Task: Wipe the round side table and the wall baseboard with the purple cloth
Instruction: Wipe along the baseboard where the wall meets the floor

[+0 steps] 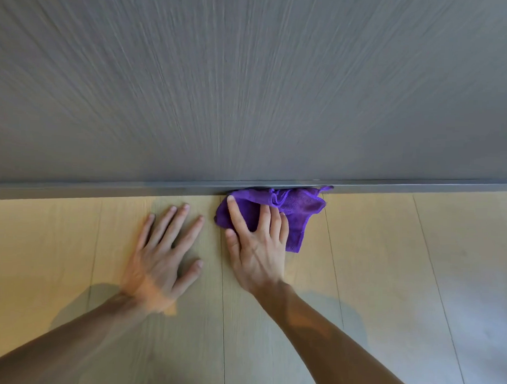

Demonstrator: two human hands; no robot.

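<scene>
pale plank floor (388, 254), right hand (257, 249) spread flat on purple cloth (297, 210) against baseboard (131, 189)

The right hand (256, 249) lies flat on the purple cloth (291, 213), its fingers (234, 211) spread over the bunched fabric. The cloth's far edge is pressed against the grey baseboard (131, 189) where it meets the pale wood floor (388, 254). The left hand (161, 257) rests palm down on the floor just beside it, fingers splayed, slightly blurred. Above the baseboard rises a grey grained wall (250, 76).
</scene>
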